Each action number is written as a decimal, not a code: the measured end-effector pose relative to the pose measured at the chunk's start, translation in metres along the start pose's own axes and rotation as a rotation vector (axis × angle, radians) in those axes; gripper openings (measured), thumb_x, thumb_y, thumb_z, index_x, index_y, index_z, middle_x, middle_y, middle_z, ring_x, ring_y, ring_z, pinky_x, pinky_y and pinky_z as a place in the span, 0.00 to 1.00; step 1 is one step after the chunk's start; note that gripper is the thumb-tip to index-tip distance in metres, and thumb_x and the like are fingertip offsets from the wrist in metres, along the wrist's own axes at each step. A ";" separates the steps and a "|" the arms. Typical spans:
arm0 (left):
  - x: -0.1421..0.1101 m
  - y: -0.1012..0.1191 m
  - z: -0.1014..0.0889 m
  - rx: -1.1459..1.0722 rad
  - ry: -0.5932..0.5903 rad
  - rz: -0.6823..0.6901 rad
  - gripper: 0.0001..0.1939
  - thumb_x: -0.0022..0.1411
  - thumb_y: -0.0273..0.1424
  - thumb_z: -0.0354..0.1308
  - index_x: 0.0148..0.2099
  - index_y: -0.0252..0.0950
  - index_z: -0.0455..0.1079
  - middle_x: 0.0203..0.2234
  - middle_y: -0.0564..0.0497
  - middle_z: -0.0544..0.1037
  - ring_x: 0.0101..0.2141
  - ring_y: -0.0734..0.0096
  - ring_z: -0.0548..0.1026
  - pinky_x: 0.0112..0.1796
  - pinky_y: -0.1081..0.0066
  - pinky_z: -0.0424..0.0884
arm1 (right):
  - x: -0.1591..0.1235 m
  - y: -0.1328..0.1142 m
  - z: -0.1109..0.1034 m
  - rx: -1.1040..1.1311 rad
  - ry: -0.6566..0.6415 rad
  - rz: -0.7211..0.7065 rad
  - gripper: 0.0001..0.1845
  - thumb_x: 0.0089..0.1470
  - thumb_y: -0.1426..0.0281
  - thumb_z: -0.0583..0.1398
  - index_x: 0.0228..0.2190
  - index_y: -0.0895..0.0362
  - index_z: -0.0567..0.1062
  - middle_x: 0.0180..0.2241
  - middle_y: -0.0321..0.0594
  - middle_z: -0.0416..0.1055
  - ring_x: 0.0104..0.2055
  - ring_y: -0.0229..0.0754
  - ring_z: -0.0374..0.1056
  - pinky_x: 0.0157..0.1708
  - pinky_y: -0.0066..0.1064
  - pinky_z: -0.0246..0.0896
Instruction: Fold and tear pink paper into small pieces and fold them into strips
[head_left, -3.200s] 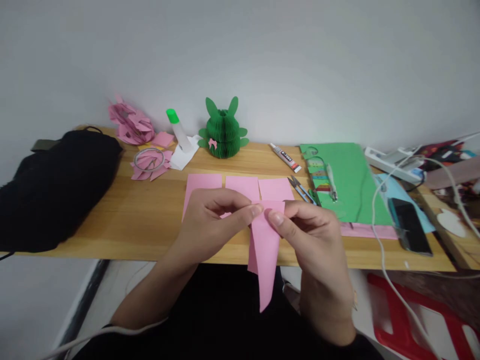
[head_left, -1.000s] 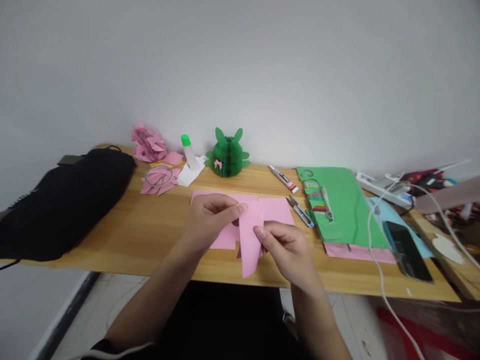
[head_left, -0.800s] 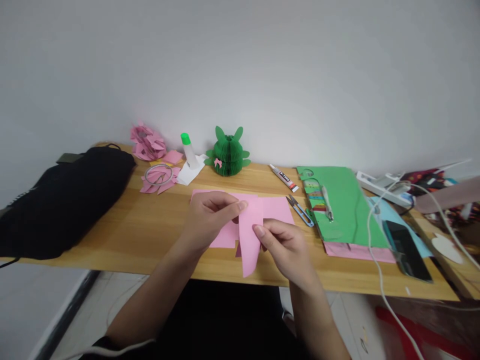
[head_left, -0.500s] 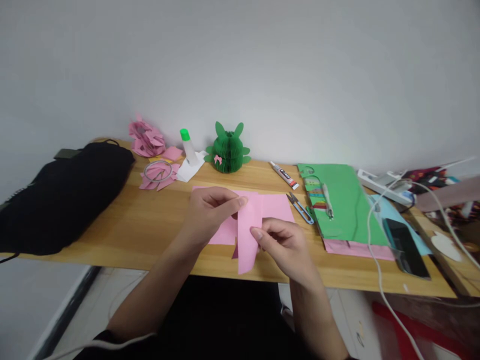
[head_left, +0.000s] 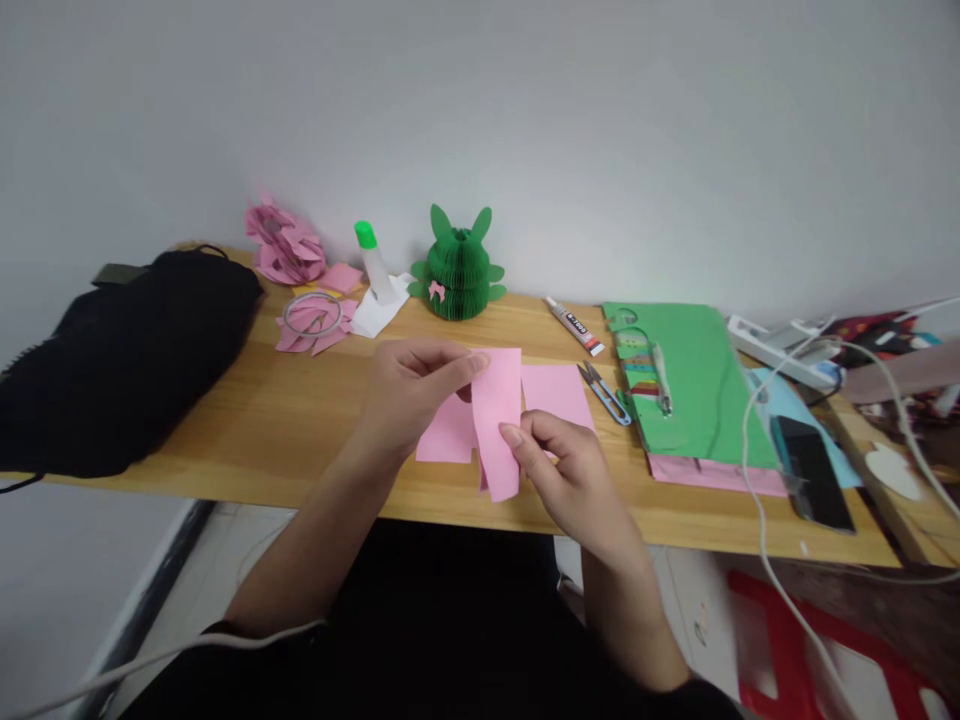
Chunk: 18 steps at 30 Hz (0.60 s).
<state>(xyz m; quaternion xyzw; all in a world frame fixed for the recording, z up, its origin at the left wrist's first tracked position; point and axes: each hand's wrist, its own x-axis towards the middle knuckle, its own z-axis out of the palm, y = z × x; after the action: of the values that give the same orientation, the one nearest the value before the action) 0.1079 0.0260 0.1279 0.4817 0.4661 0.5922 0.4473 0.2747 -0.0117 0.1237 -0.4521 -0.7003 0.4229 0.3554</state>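
Observation:
A folded strip of pink paper (head_left: 498, 400) is held up over the wooden table. My left hand (head_left: 420, 390) pinches its upper left edge between thumb and fingers. Lower on the right edge, my right hand (head_left: 562, 470) grips the same strip, thumb in front. The lower end of the strip hangs free and its layers part there. Beneath it lies a larger pink sheet (head_left: 559, 395), partly hidden by the hands and strip. Blue thread snips (head_left: 604, 393) rest just right of that sheet.
Behind stand a green paper honeycomb figure (head_left: 459, 275) and a green-capped glue bottle (head_left: 375, 265). A glue tube (head_left: 575, 327), green folder (head_left: 690, 385) and phone (head_left: 811, 470) lie rightward, with a white cable (head_left: 752, 480) crossing. Pink scraps (head_left: 285, 245) and a black bag (head_left: 127, 370) occupy the left.
The camera view has tilted down a little, so the scene sits higher. The pink strip has turned slightly in both hands, its lower end now swung rightward. Both hands keep their hold.

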 end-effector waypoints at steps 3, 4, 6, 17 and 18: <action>0.001 -0.002 0.000 0.017 0.020 -0.009 0.07 0.48 0.29 0.65 0.20 0.36 0.74 0.14 0.56 0.74 0.18 0.76 0.71 0.22 0.75 0.70 | 0.000 0.000 0.002 -0.041 0.003 -0.003 0.20 0.61 0.63 0.53 0.19 0.56 0.60 0.18 0.30 0.57 0.21 0.31 0.53 0.23 0.26 0.49; 0.001 -0.002 0.000 0.014 0.025 -0.009 0.07 0.48 0.30 0.65 0.20 0.36 0.74 0.15 0.56 0.74 0.18 0.76 0.71 0.22 0.75 0.70 | 0.000 0.000 0.002 -0.033 0.003 0.003 0.20 0.61 0.63 0.53 0.19 0.56 0.60 0.18 0.30 0.57 0.21 0.31 0.53 0.23 0.26 0.49; 0.001 -0.001 -0.001 -0.009 0.025 -0.008 0.07 0.47 0.29 0.65 0.20 0.36 0.74 0.15 0.56 0.75 0.18 0.76 0.71 0.22 0.75 0.70 | -0.002 0.000 0.003 0.014 -0.014 0.018 0.19 0.61 0.63 0.53 0.20 0.56 0.62 0.18 0.31 0.59 0.21 0.31 0.55 0.24 0.26 0.51; -0.016 0.015 -0.007 -0.158 -0.030 0.013 0.05 0.46 0.27 0.65 0.20 0.35 0.74 0.14 0.56 0.74 0.18 0.78 0.71 0.21 0.76 0.71 | -0.027 -0.009 0.016 0.298 -0.045 0.059 0.24 0.59 0.58 0.54 0.17 0.57 0.69 0.16 0.34 0.67 0.20 0.33 0.61 0.24 0.26 0.58; -0.019 0.017 -0.008 -0.158 -0.032 0.013 0.06 0.45 0.28 0.65 0.20 0.35 0.73 0.14 0.56 0.74 0.18 0.77 0.71 0.21 0.76 0.71 | -0.030 -0.011 0.019 0.313 -0.028 0.066 0.24 0.58 0.57 0.55 0.17 0.57 0.70 0.16 0.35 0.67 0.20 0.33 0.61 0.24 0.26 0.58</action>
<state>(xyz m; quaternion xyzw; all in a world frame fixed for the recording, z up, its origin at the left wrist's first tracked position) 0.1016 0.0034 0.1408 0.4573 0.4076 0.6221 0.4876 0.2648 -0.0476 0.1231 -0.4081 -0.6154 0.5446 0.3977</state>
